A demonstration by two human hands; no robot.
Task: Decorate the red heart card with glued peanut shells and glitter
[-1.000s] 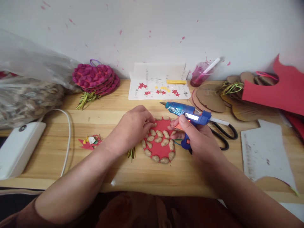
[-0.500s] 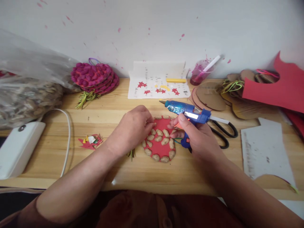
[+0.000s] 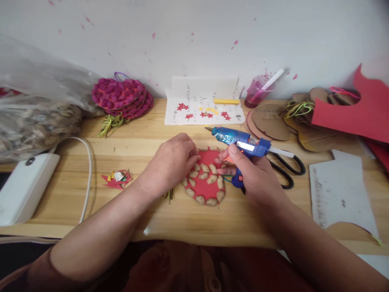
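Two hands meet over one red disc (image 3: 207,187) at the middle of the surface. Taken from the left, there is one clear bag of shells (image 3: 33,121) at 9 o'clock, one white box (image 3: 24,188) with one white cable (image 3: 88,162), one small heap of paper scraps (image 3: 117,179), and one stack of magenta discs (image 3: 121,95) against the wall. The left hand (image 3: 174,161) then reaches in from 7 o'clock. Its fingers are curled and their tips press the disc's rim at about 10 o'clock; I cannot tell whether that grip pinches a shell. The disc lies flat and carries roughly fifteen peanut shells (image 3: 212,179) in rings (more may sit under the fingers). Beyond it, at 12 o'clock, is one white sheet (image 3: 203,106) with about five red stars. The one glue gun (image 3: 240,144) is clasped in the right hand (image 3: 257,180), a closed grip with a finger by the orange trigger. Its long axis runs from 3 to 10 o'clock. The nozzle hangs above the disc's far edge, so the bare red centre lies toward 7 o'clock from the tip. Both hands touch the disc, and the left covers more of it. Further right are one pink cup (image 3: 257,91), one pair of scissors (image 3: 287,172), several cardboard rounds (image 3: 270,123), one red sheet (image 3: 349,117) and one white card (image 3: 340,194).
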